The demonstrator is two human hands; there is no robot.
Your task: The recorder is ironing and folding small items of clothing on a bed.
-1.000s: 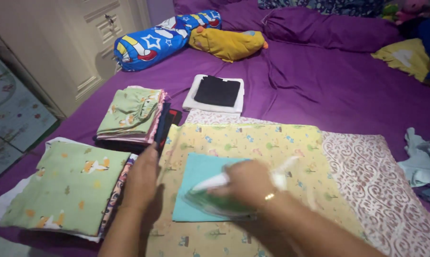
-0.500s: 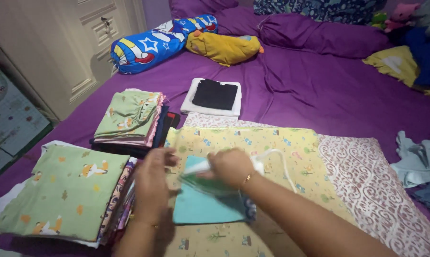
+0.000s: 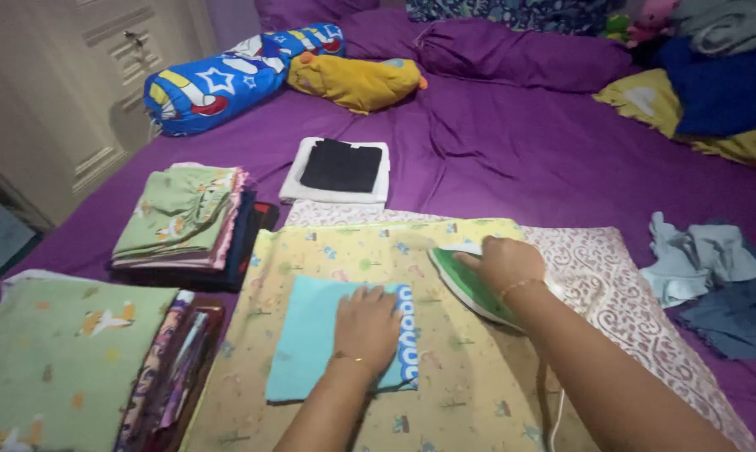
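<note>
The left hand [image 3: 366, 328] lies flat, fingers spread, on the small folded turquoise cloth [image 3: 307, 335], which sits on the yellow printed sheet [image 3: 445, 368] covering the purple bed [image 3: 495, 159]. The right hand [image 3: 505, 263] is wrapped round the green and white iron [image 3: 466, 283], just beside the cloth. Pressing well likely means holding the fabric taut, fingers away from the soleplate

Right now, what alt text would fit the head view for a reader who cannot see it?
On a purple bed, the left hand presses flat on a folded turquoise cloth lying on a yellow patterned sheet, while the right hand grips a green iron beside it. Stacks of folded clothes sit to the left.
</note>
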